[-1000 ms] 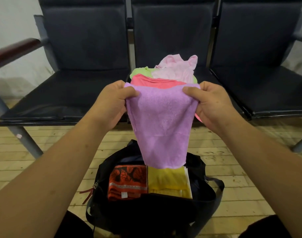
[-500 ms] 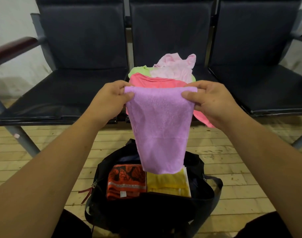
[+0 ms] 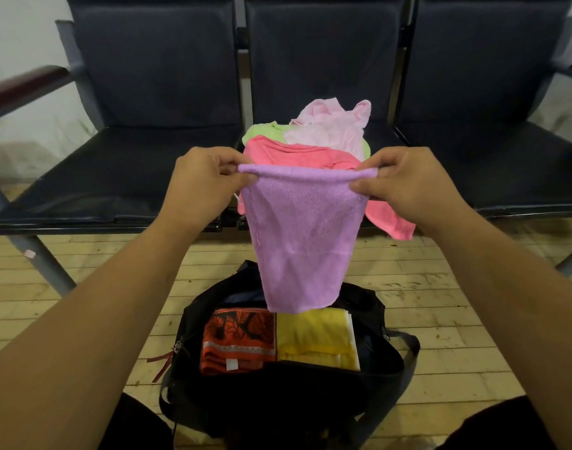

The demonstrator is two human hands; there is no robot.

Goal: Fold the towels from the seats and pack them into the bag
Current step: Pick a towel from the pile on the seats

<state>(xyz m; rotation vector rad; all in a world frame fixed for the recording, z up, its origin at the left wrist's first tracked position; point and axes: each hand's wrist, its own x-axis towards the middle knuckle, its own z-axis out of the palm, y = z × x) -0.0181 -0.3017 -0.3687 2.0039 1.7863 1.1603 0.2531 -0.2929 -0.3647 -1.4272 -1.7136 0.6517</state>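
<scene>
As your hands spread wider than a second ago, the purple towel (image 3: 304,235) draws taut along its top edge: your left hand (image 3: 200,183) and right hand (image 3: 405,186) each pinch a corner, the cloth hanging over the open bag (image 3: 310,401), seemingly squared for its next fold.

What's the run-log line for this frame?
purple towel: hanging above bag | left hand: pinches top-left corner | right hand: pinches top-right corner | bag: open, orange towel, yellow towel packed | seat: pile of towels waiting
</scene>
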